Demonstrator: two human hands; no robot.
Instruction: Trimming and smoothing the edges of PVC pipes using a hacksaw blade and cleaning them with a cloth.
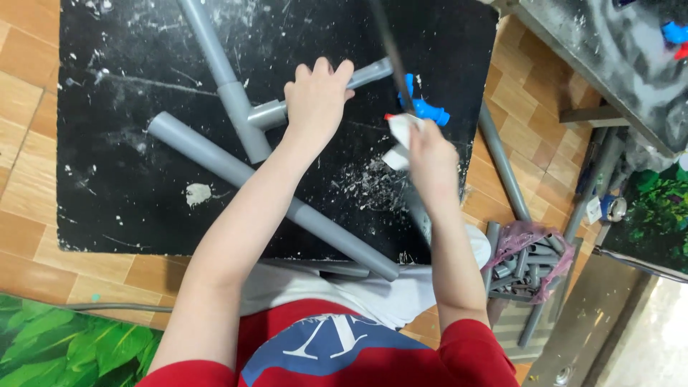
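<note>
The left hand (316,98) presses palm-down on a short grey pipe (362,75), fingers curled over it and pinning it against the black mat (129,179). That pipe runs out of the side branch of a grey tee fitting (244,115), which sits at about 9 o'clock from the left hand; a second grey pipe (204,36) continues from the tee toward 11 o'clock and leaves the top edge.

The right hand (432,159) is closed around the white handle of a hacksaw (398,72), whose dark frame slants up toward 12 o'clock and crosses the held pipe just at 3 o'clock from the left hand's fingers. A blue plastic valve (423,107) lies on the mat right behind the saw. The two hands are apart, the right one at roughly 4 o'clock from the left.

A long grey pipe (215,161) lies diagonally across the mat beneath the left forearm. White shavings (369,186) dust the mat at 6 o'clock from the cut. At 3 o'clock, off the mat, a pink bag of pipe offcuts (527,254) rests on the tiled floor (29,236).
</note>
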